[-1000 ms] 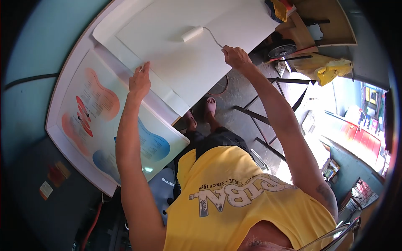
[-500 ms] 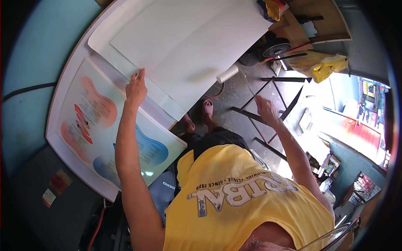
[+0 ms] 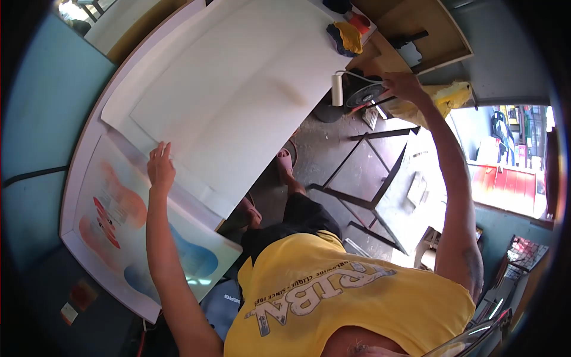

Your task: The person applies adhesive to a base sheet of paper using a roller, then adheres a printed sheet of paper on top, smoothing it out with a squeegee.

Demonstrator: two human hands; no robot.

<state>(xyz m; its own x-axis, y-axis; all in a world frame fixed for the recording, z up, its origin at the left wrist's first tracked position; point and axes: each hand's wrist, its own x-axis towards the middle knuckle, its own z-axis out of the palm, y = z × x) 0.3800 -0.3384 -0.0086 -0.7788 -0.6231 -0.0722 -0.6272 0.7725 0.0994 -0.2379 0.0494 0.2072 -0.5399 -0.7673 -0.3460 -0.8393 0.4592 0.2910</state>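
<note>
A large white sheet (image 3: 226, 77) lies over the board, with a smaller sheet's outline visible on it. My left hand (image 3: 160, 168) rests at the sheet's near-left edge, fingers stretched out and fingertips on the surface. Next to that hand is a printed panel (image 3: 122, 208) with orange and blue shapes and small text. My right hand (image 3: 406, 87) is closed round the handle of a small paint roller, beyond the sheet's right edge. Its white roller sleeve (image 3: 337, 90) hangs upright near that edge, apart from the sheet as far as I can see.
A yellow and dark cloth bundle (image 3: 346, 39) and a red container (image 3: 359, 22) sit at the board's far right corner. Below my right arm stands a dark metal frame (image 3: 373, 202) on the floor. A round black fan-like object (image 3: 364, 94) is behind the roller.
My right hand has swung up and forward with the roller, its sleeve turning from slanted to upright. The view has shifted; my left hand stays by the sheet's edge.
</note>
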